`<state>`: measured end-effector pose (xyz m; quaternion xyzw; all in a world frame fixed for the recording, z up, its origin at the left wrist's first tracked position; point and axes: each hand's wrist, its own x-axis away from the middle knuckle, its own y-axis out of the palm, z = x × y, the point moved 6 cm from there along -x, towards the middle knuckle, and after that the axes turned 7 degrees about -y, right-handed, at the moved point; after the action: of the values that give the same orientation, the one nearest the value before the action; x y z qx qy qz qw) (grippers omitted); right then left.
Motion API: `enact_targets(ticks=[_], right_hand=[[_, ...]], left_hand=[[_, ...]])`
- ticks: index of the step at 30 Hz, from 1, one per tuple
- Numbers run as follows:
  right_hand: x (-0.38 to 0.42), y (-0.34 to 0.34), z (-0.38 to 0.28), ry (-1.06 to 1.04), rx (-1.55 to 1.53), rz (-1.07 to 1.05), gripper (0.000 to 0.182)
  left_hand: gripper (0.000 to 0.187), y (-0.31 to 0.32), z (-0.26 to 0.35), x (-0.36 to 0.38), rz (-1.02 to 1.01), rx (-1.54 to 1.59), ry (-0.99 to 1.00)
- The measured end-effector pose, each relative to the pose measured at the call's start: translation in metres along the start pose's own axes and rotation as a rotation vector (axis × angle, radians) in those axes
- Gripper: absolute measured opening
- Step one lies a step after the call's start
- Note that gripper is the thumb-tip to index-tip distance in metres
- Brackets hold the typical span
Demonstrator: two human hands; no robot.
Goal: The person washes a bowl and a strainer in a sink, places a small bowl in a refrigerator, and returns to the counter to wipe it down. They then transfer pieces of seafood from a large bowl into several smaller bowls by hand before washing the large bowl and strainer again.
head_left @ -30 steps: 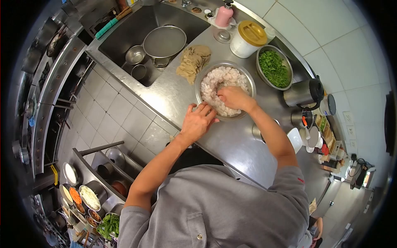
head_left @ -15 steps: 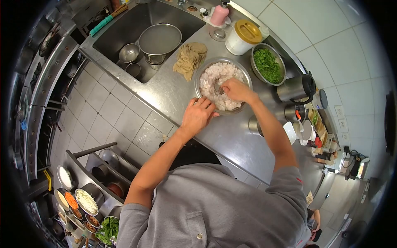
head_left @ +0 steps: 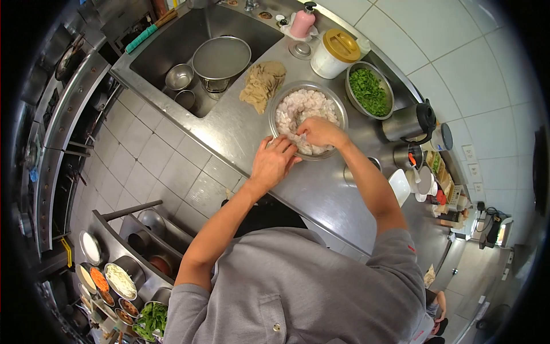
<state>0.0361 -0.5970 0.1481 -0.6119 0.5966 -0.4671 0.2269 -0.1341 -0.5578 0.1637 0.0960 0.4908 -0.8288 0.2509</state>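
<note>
The steel bowl [head_left: 342, 114] of pale, wet-looking pieces [head_left: 306, 106] sits on the desk [head_left: 329, 195], just above the centre of the frame. Compared with half a second ago, the right hand [head_left: 321, 132] has shifted toward the bowl's lower left, nearer the left hand [head_left: 271, 161]; the work seems to have moved to another part of the pieces. Its fingers are drawn together among them; whether they pinch any, I cannot tell. The left hand's fingers are loosely spread at the rim.
</note>
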Motion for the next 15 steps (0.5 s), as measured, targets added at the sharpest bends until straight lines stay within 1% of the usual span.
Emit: enact_targets(ticks=[3,4,6,7,8,10,12,14,15], right_hand=[[-0.004,-0.007,0.005,-0.051,0.266,0.057,0.032],[-0.004,-0.012,0.005,-0.090,0.164,0.121,0.030],[0.005,-0.030,-0.004,-0.173,-0.045,0.238,0.027],[0.011,-0.045,-0.005,-0.201,-0.085,0.392,0.024],[0.020,-0.060,-0.010,-0.235,-0.131,0.542,0.021],[0.039,-0.084,-0.029,-0.053,-0.120,0.599,0.013],[0.047,-0.082,-0.035,-0.029,-0.161,0.640,0.009],[0.041,-0.068,-0.048,0.017,-0.260,0.598,0.007],[0.037,-0.058,-0.056,0.045,-0.313,0.573,0.006]], left_hand=[[0.023,-0.007,0.004,0.003,0.076,0.062,-0.009],[0.022,-0.010,0.004,0.005,0.108,0.094,-0.014],[0.025,-0.024,-0.002,0.015,0.097,0.139,-0.041],[0.027,-0.034,-0.010,0.022,0.101,0.152,-0.063],[0.029,-0.043,-0.026,0.035,0.121,0.137,-0.142],[0.032,-0.060,-0.063,0.072,0.167,0.105,-0.305],[0.027,-0.085,-0.101,0.118,0.291,0.041,-0.460],[0.021,-0.106,-0.138,0.178,0.379,0.009,-0.665],[0.017,-0.119,-0.149,0.207,0.389,0.017,-0.776]])
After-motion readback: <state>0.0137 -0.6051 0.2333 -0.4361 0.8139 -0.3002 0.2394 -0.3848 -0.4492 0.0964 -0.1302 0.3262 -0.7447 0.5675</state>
